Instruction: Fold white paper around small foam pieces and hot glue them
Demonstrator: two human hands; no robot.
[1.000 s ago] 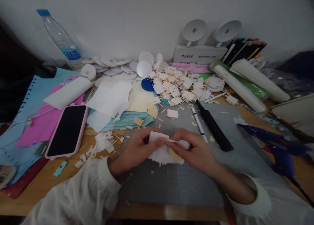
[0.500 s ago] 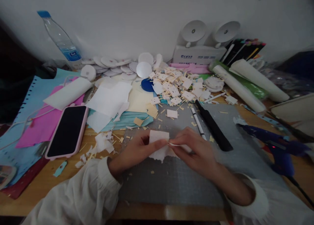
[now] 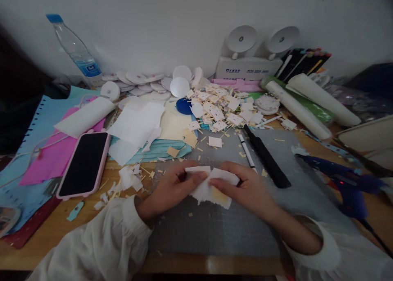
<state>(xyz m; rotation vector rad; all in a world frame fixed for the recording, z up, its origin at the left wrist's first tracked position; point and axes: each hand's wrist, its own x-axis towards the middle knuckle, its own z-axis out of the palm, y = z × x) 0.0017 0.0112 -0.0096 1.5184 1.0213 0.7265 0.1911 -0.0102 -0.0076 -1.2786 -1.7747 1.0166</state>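
Observation:
Over the grey cutting mat (image 3: 215,232), my left hand (image 3: 176,183) and my right hand (image 3: 242,187) pinch a white piece of paper (image 3: 202,189) between them. Its lower edge is ragged, and a yellowish patch shows on the right part. A tear or fold line seems to run down the middle; whether the two halves are still joined, I cannot tell. Both thumbs press on the front of the paper, close together. Beyond the hands lies a small pale card (image 3: 215,142) on the mat. A white pen (image 3: 247,152) and a black-sheathed long tool (image 3: 266,157) lie beyond my right hand.
At the back is a heap of small cards with drawn faces (image 3: 216,109), beside white discs (image 3: 156,84). A pink-cased phone (image 3: 84,162) and paper scraps (image 3: 130,178) lie left. A blue glue gun (image 3: 346,174) with a red light sits right. A bottle (image 3: 76,48) stands back left.
My right hand has turned and its thumb now lies on the front of the paper. The right part of the paper has opened out and faces me, showing the yellowish patch.

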